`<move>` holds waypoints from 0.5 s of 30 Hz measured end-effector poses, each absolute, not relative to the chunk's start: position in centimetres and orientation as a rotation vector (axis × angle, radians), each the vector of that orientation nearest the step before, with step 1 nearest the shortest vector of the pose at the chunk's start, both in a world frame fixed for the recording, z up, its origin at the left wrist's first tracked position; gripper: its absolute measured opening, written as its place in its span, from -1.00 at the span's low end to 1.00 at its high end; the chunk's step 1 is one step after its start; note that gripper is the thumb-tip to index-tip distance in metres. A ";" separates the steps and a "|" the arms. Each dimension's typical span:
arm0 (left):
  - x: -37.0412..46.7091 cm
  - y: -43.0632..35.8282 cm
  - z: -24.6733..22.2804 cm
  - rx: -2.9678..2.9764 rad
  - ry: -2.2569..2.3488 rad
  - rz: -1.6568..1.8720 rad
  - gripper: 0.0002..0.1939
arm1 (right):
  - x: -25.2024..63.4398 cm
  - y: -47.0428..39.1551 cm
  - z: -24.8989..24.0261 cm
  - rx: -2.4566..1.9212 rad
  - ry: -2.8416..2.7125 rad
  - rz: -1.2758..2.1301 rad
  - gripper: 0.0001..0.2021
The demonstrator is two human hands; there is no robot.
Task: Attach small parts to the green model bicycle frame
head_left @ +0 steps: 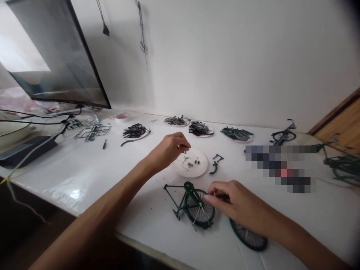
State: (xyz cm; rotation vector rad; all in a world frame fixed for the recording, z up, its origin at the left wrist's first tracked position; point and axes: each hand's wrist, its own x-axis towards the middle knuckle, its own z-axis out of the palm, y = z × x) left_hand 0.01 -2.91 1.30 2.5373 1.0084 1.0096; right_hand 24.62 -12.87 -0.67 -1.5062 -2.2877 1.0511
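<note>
Over the white plate (201, 165) of small metal and dark parts, my left hand (173, 148) pinches its fingertips together; whatever is between them is too small to make out. My right hand (233, 197) is curled around something dark, mostly hidden, with its fingertips by the wheel (206, 214) of a green toy bicycle frame (180, 198). This frame lies on the white table with one wheel and a chain cover on it. A loose wheel (250, 238) lies partly under my right wrist. Beyond the frame are small curved green parts (216, 165).
Plates of bicycle parts (135, 131) stand along the wall. Built toy bicycles (284, 134) are at the right, beside a blurred patch. At the left are a monitor (62, 48), cables, a dark box (30, 152), green sprues (92, 131) and a small screwdriver (104, 144).
</note>
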 end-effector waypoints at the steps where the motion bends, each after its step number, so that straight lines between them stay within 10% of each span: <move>1: 0.1 -3.3 1.5 2.495 0.988 1.052 -0.85 | 24.6 -12.9 -0.7 -1.491 -2.271 1.084 -0.59; 15: -2.3 -8.7 0.0 1.507 0.946 0.939 -0.82 | 24.0 -13.5 -0.7 -1.394 -2.268 1.085 -0.65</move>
